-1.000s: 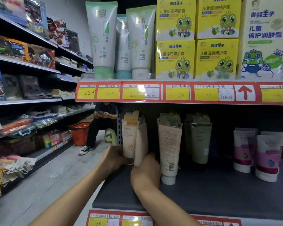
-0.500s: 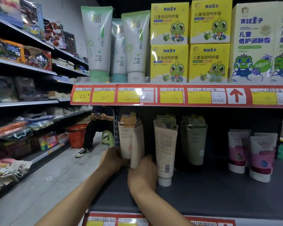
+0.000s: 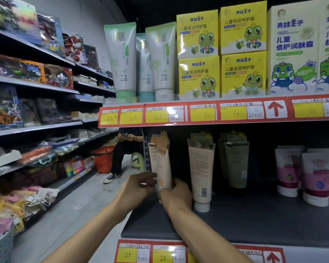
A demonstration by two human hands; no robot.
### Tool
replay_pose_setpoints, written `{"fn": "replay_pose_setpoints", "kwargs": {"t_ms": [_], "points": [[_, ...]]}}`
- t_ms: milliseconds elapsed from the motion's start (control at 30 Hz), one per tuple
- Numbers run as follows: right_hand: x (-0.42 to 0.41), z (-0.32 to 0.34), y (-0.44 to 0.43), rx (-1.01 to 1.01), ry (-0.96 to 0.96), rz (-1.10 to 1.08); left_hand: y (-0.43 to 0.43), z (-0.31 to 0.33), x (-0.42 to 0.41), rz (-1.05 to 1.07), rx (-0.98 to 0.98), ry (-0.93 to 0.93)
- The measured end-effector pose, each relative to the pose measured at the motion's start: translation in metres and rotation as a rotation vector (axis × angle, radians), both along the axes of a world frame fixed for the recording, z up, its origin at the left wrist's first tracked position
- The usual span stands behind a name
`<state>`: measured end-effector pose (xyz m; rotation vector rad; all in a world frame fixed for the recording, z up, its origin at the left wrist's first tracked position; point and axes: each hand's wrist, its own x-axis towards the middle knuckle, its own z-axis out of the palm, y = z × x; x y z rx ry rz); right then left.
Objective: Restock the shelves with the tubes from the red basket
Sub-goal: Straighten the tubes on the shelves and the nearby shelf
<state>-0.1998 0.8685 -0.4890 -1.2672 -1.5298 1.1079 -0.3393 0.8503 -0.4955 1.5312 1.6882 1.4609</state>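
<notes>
Right hand (image 3: 176,194) is closed around the lower body of a pale peach plastic tube with orange lettering (image 3: 164,173), held upright, crimped end up, at the left end of the dark grey shelf board (image 3: 254,221). Left hand (image 3: 136,188), at nine o'clock of the tube, has its fingers curled against the tube's side and against a matching cream tube (image 3: 152,156) just behind; whether it grips or only steadies cannot be determined. The cap of the held tube is hidden by the right hand, so contact with the shelf is unconfirmed. Judgement: the tube is light, soft-walled and smooth, liable to dent if squeezed mid-body and to topple on its narrow cap; the sounder hold is low, near the stiff cap shoulder, with a second hand bracing the side. At three o'clock of the hands a cream tube showing its printed back and barcode (image 3: 201,171) stands on its white cap, apart from the held one. Further along stands an olive-green tube (image 3: 235,164), then pink-and-white tubes (image 3: 302,173) well to the right. At twelve o'clock runs the red price strip with yellow labels (image 3: 198,113). Far down the aisle, at ten o'clock, the red plastic basket (image 3: 104,158) sits on the floor beside a seated person (image 3: 125,149).
</notes>
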Motion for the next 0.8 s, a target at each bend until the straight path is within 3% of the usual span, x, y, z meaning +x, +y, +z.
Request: {"fn": "replay_pose_setpoints", "kwargs": {"t_ms": [300,800], "points": [[-0.003,-0.009,0.010,0.031,-0.001,-0.036,-0.008,0.000,0.010,-0.086,-0.034,-0.070],[-0.009,-0.015,0.016,0.065,-0.024,-0.012,-0.004,-0.012,0.008,0.092,0.014,0.075]]}}
